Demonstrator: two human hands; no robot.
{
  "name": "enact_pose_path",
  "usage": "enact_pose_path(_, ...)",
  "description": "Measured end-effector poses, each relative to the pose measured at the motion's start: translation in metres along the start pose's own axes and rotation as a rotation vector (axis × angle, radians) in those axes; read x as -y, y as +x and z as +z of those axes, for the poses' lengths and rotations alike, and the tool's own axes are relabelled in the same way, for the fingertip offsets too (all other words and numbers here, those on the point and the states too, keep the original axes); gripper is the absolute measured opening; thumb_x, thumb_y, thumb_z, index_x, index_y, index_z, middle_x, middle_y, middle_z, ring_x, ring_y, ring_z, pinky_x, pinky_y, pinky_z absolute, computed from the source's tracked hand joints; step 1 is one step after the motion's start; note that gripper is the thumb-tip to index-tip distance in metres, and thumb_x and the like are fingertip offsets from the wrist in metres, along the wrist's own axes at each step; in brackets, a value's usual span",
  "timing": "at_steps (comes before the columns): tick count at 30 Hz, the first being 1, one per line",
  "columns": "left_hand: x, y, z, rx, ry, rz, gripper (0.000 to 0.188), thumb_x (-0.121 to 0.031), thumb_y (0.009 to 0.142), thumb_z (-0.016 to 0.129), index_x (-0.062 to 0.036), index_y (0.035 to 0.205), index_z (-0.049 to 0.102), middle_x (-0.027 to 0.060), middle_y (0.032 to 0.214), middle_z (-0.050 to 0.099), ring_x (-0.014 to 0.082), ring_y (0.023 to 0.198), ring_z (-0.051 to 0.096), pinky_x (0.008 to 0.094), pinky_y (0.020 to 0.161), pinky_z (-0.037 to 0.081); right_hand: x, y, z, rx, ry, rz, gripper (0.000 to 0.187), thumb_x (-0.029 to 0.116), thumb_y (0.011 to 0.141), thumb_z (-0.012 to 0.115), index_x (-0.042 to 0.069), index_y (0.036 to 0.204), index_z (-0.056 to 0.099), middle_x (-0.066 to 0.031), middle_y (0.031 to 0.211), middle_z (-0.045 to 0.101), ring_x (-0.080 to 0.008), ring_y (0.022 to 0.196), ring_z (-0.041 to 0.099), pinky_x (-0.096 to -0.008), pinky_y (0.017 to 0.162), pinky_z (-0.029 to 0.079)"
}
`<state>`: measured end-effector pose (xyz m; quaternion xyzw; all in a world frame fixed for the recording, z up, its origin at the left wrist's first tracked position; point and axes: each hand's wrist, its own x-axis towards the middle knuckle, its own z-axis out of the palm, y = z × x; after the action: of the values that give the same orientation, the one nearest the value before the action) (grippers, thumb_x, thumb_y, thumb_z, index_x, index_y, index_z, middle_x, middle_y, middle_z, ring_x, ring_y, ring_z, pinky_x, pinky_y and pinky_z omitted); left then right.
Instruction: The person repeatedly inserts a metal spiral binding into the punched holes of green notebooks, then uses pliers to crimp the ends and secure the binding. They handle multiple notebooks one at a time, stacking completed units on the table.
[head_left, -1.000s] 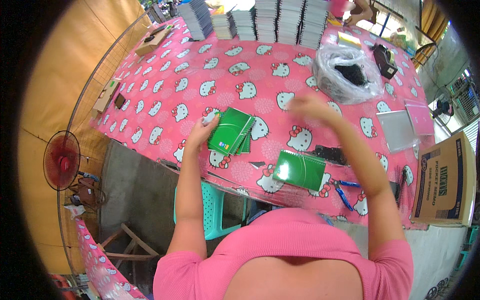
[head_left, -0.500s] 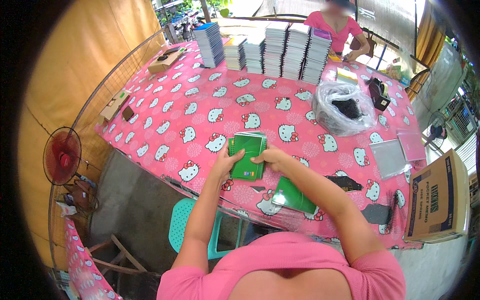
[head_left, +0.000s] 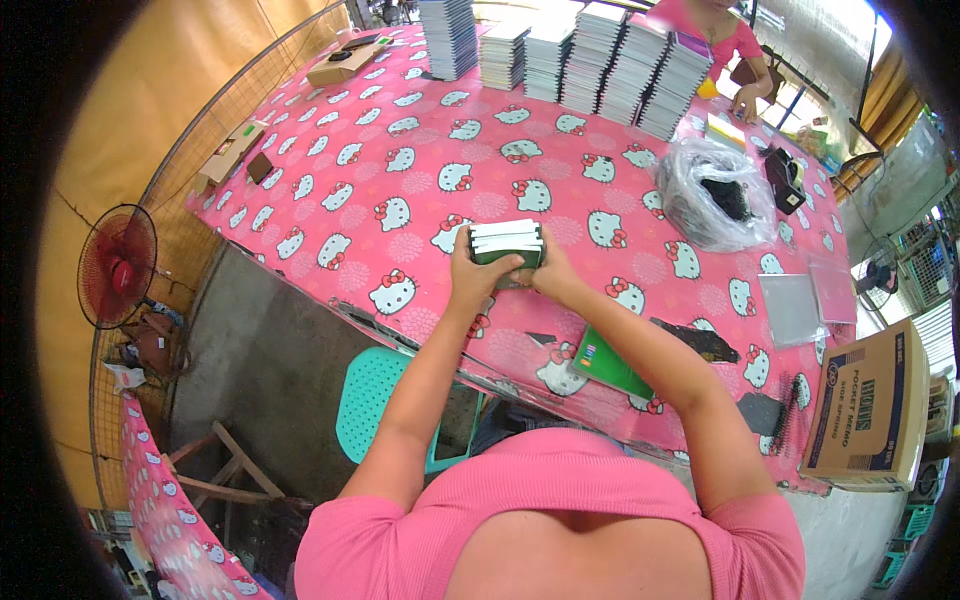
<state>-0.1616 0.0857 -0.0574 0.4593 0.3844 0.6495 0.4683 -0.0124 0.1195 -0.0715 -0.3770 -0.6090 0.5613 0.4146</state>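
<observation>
Pink ribbed fabric covers the shoulders of a person working at a table (head_left: 420, 300) spread with a cat-face cloth, a teal plastic stool (head_left: 368, 405) close by at the left. Near the table's front edge, a green notebook (head_left: 608, 367) lies flat, partly hidden beneath the right forearm. To the right stands a brown cardboard box (head_left: 868, 415).

Just beyond the lone notebook, a small stack of green notebooks (head_left: 507, 241) sits between both hands, white page edges facing up. The left hand (head_left: 478, 272) grips its left side, thumb across the green front; the right hand (head_left: 543, 274) closes around the right side. Whether the stack touches the cloth cannot be told.

Farther off, a clear plastic bag (head_left: 690, 200) with dark contents rests near a black tape dispenser (head_left: 783, 182). Tall stacks of notebooks (head_left: 620, 72) line the far side, where a co-worker in pink (head_left: 728, 38) rests a hand near the table edge.
</observation>
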Motion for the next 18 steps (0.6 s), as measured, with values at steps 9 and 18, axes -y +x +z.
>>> enact_pose_path(9,0.000,0.016,-0.048,0.092,0.038,-0.059,0.083,-0.022,0.054,0.094,-0.0052,0.119,0.044,0.0060,0.104,0.059,0.0163,0.098,0.059,0.0312,0.085,0.050,0.015,0.008,0.041,-0.011,0.154,0.053,0.078,0.003,0.062,0.086,0.008,0.126,0.041,-0.0059,0.115,0.058,-0.0166,0.109,0.055,-0.0322,0.092,0.048)
enact_pose_path(18,0.040,0.032,-0.099,0.356,0.302,-0.187,0.094,-0.029,0.051,0.096,-0.0029,0.124,0.042,0.0093,0.112,0.060,0.0194,0.104,0.058,0.0338,0.091,0.048,-0.011,0.008,0.063,-0.093,-0.025,-0.020,0.077,0.007,0.063,0.085,0.006,0.128,0.044,-0.0056,0.120,0.057,-0.0173,0.113,0.053,-0.0339,0.097,0.044)
